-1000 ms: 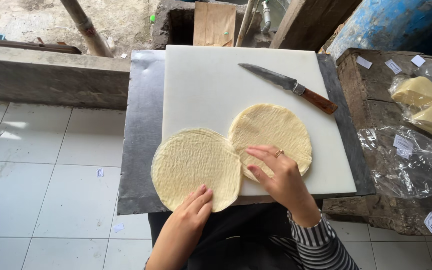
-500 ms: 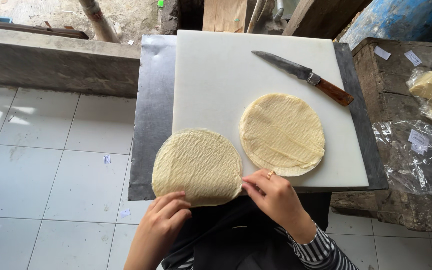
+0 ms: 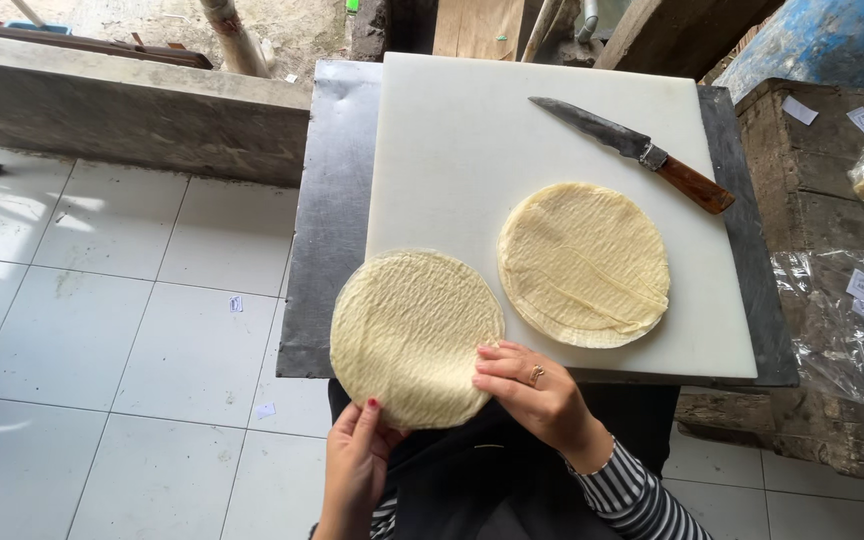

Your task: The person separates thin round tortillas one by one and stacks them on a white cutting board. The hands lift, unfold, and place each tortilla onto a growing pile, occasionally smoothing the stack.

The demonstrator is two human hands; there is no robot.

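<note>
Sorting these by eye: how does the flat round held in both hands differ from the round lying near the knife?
The held round hangs off the near edge of the white cutting board, gripped by the left hand and right hand; the other round lies wholly on the board, untouched. The held round shows a fine, even texture; the other round has long diagonal creases and looks like a stack. Both are pale yellow, thin and similar in size.

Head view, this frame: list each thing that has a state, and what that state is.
Near round flatbread: held at its near edge, hanging off the board's corner.
Far stack of flatbreads: flat on the board, untouched.
Knife: lying idle, blade bare.
Cutting board: flat on the metal tray.
Left hand: gripping the flatbread's edge.
Right hand: fingers on the flatbread.
</note>
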